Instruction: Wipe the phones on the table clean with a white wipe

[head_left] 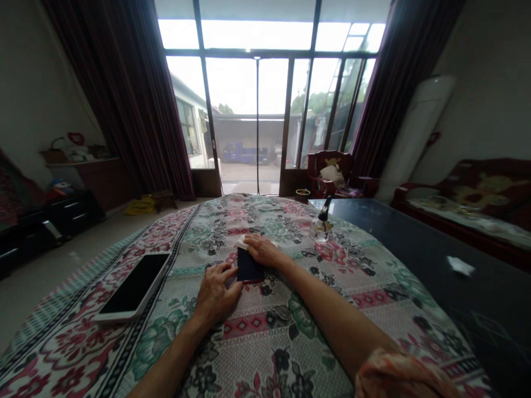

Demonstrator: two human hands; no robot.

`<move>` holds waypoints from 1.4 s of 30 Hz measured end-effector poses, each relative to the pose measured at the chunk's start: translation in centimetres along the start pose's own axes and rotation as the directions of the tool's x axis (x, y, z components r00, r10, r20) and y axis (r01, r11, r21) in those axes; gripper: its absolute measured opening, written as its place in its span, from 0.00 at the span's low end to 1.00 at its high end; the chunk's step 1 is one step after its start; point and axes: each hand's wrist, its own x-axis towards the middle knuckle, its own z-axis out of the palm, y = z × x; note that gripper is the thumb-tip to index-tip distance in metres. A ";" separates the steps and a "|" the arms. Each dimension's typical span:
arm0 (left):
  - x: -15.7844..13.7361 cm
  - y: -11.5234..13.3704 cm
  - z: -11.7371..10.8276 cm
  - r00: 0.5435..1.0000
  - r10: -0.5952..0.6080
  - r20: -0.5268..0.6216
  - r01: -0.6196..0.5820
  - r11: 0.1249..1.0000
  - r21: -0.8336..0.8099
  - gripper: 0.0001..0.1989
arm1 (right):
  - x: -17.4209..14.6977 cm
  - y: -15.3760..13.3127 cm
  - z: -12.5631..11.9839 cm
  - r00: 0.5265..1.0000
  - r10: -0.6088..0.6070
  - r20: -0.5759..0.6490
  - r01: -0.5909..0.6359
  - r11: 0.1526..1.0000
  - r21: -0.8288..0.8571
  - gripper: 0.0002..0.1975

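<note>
A dark-blue flat rectangular thing with a red lower edge (249, 267) lies on the flowered tablecloth; its exact kind is not clear. My left hand (219, 290) rests along its left side, thumb and forefinger holding that edge. Over its upper end lies my right hand (264, 250), fingers pressing a folded white tissue (242, 241) against the surface. Part of the tissue and the top of the dark thing are hidden under those fingers. A clear glass bottle with a black top (321, 228) stands beyond my right hand, apart from it.
A tablet-like device with a black screen (135, 287) lies to the left on the tablecloth (257, 354). Right of the cloth is a dark glossy tabletop (415, 243) with a crumpled white tissue (460, 266). A wooden chair (329, 166) and glass doors (257, 127) are farther back.
</note>
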 end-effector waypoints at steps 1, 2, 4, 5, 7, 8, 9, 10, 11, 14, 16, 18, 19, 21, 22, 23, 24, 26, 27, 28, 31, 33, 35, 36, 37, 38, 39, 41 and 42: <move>0.0 0.0 0.0 1.000 0.001 0.000 -0.001 1.000 -0.004 0.16 | -0.3 -0.2 0.0 1.000 -0.008 0.012 0.008 1.000 0.001 0.16; 0.0 0.0 0.0 1.000 0.001 0.000 -0.001 1.000 -0.008 0.15 | -0.6 -0.4 -0.1 1.000 -0.021 0.021 0.021 1.000 0.002 0.17; 0.0 0.0 0.0 1.000 -0.003 -0.003 0.003 1.000 -0.009 0.15 | -1.4 -0.9 -0.2 0.998 -0.059 0.031 0.059 0.998 0.004 0.18; 0.1 0.0 0.0 1.000 -0.003 -0.004 0.003 1.000 -0.009 0.15 | -1.8 -1.2 -0.2 0.996 -0.080 0.035 0.080 0.997 0.005 0.18; 0.1 0.1 -0.1 1.000 0.002 -0.005 -0.002 1.000 -0.011 0.14 | -2.7 -1.8 -0.3 0.994 -0.105 0.040 0.105 0.994 -0.003 0.16; 0.1 0.2 -0.2 1.000 0.010 -0.003 -0.010 1.000 -0.015 0.14 | -3.2 -2.1 -0.3 0.993 -0.111 0.043 0.111 0.994 -0.011 0.16; 0.1 0.3 -0.3 1.000 0.020 0.003 -0.020 1.000 -0.020 0.13 | -3.6 -2.4 -0.4 0.992 -0.116 0.047 0.117 0.993 -0.019 0.15; 0.1 0.3 -0.3 0.999 0.032 0.010 -0.032 0.999 -0.025 0.13 | -4.0 -2.7 -0.5 0.991 -0.121 0.050 0.122 0.992 -0.026 0.14; 0.1 0.4 -0.4 0.999 0.041 0.018 -0.041 0.999 -0.029 0.12 | -4.3 -3.0 -0.6 0.991 -0.125 0.052 0.127 0.991 -0.031 0.14; 0.2 0.4 -0.5 0.998 0.050 0.034 -0.049 0.999 -0.021 0.12 | -5.2 -3.8 -0.8 0.990 -0.132 0.058 0.134 0.990 -0.033 0.14; 0.1 0.3 -0.4 0.998 0.043 0.035 -0.043 0.999 -0.005 0.12 | -5.8 -4.4 -0.9 0.991 -0.121 0.053 0.123 0.992 -0.032 0.15; 0.1 0.2 -0.3 0.999 0.040 0.032 -0.040 0.999 0.009 0.11 | -6.3 -5.0 -1.0 0.993 -0.112 0.046 0.114 0.993 -0.036 0.15; 0.1 0.2 -0.3 0.999 0.041 0.032 -0.041 0.999 0.014 0.11 | -6.6 -5.3 -1.0 0.993 -0.110 0.045 0.112 0.993 -0.042 0.15; 0.1 0.2 -0.3 0.999 0.041 0.034 -0.042 0.999 0.023 0.11 | -7.1 -5.8 -0.9 0.993 -0.109 0.044 0.111 0.992 -0.059 0.15; 0.1 0.2 -0.2 0.999 0.039 0.034 -0.040 0.999 0.028 0.11 | -7.4 -6.0 -0.9 0.994 -0.106 0.042 0.108 0.992 -0.067 0.15; 0.1 0.2 -0.2 0.999 0.038 0.033 -0.040 0.999 0.033 0.11 | -7.6 -6.2 -0.8 0.994 -0.101 0.037 0.104 0.992 -0.071 0.15; 0.1 0.1 -0.2 0.999 0.040 0.032 -0.041 0.998 0.039 0.11 | -7.9 -6.4 -0.7 0.995 -0.096 0.029 0.098 0.993 -0.071 0.15; 0.1 0.0 0.0 0.999 0.040 0.031 -0.041 0.998 0.049 0.12 | -8.3 -6.7 -0.4 0.997 -0.080 0.001 0.080 0.995 -0.068 0.15; 0.1 -0.1 0.1 0.999 0.038 0.031 -0.039 0.998 0.050 0.12 | -8.5 -6.9 -0.3 0.997 -0.070 -0.018 0.068 0.995 -0.066 0.16; 0.2 -0.3 0.2 0.999 0.032 0.029 -0.034 0.998 0.050 0.12 | -8.7 -7.0 -0.2 0.998 -0.058 -0.037 0.056 0.996 -0.063 0.16; 0.1 -0.6 0.5 1.000 0.009 0.022 -0.009 0.999 0.035 0.12 | -9.0 -7.4 0.0 0.997 -0.027 -0.068 0.023 0.998 -0.051 0.17; 0.1 -0.7 0.7 1.000 0.000 0.017 0.000 1.000 0.023 0.13 | -9.1 -7.5 -0.1 0.998 -0.015 -0.062 0.013 0.999 -0.041 0.18; 0.1 -0.8 0.7 1.000 -0.001 0.004 0.001 1.000 0.013 0.14 | -9.2 -7.7 -0.2 0.998 -0.007 -0.058 0.005 0.999 -0.036 0.18; 0.1 -0.8 0.7 1.000 0.003 -0.001 -0.003 1.000 0.007 0.15 | -9.2 -7.8 -0.3 0.998 -0.003 -0.059 0.001 0.999 -0.035 0.18; 0.1 -0.9 0.7 1.000 0.009 -0.003 -0.009 1.000 -0.002 0.15 | -9.2 -7.8 -0.4 0.998 0.001 -0.061 -0.003 0.999 -0.034 0.18; 0.1 -0.9 0.7 1.000 0.015 -0.002 -0.015 1.000 -0.011 0.14 | -9.2 -7.8 -0.4 0.998 0.003 -0.061 -0.005 0.999 -0.032 0.18; 0.1 -0.9 0.7 1.000 0.017 0.002 -0.017 1.000 -0.019 0.14 | -9.2 -7.8 -0.5 0.998 0.005 -0.061 -0.007 1.000 -0.029 0.18; 0.1 -0.9 0.7 1.000 0.005 0.009 -0.005 1.000 -0.030 0.13 | -9.2 -7.8 -0.4 0.998 0.012 -0.059 -0.013 1.000 -0.021 0.17; 0.1 -1.0 0.7 1.000 -0.006 0.011 0.007 0.999 -0.033 0.14 | -9.1 -7.7 -0.4 0.998 0.017 -0.057 -0.018 1.000 -0.018 0.17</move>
